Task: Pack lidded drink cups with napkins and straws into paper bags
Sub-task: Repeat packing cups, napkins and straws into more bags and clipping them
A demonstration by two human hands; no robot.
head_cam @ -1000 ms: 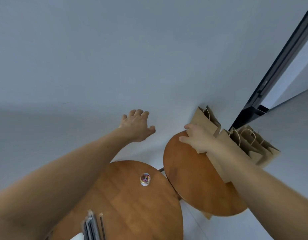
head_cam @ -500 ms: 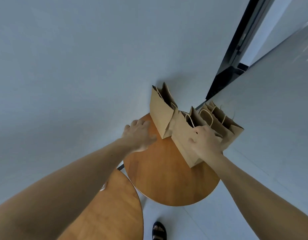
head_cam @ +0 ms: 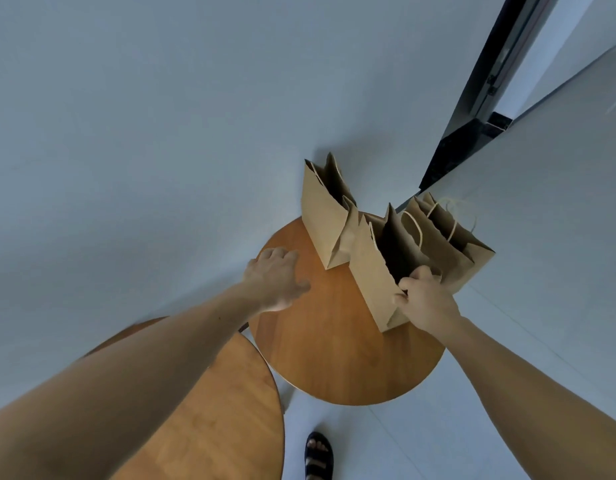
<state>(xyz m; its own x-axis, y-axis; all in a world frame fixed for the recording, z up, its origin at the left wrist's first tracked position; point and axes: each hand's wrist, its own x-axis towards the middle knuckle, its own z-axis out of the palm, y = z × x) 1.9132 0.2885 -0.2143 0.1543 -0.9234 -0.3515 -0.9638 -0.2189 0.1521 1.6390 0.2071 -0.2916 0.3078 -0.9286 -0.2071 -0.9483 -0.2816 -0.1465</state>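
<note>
Across both tables, progress: bags only were out, with no cups, napkins or straws in sight, so the packing itself looked not yet begun, or at least unfinished.
Near table (head_cam: 209,410): only its bare wood showed at lower left.
Left hand (head_cam: 275,282): it hung palm down over the left edge of the round table (head_cam: 334,358), fingers loosely spread and holding nothing. Whether it touched the wood could not be told.
Left bag (head_cam: 325,223): it stood upright and open-mouthed on the table's far side, near the left hand but apart from it.
Middle bag (head_cam: 372,271): it stood open, touching the left bag, and its inside was too dark to show any contents.
Right hand (head_cam: 426,299): fingers and thumb pinched the near top rim of the middle bag, probably to spread or steady it.
Right bags (head_cam: 448,247): they pressed against the middle bag's far side with their twine handles up, just beyond the right hand.
</note>
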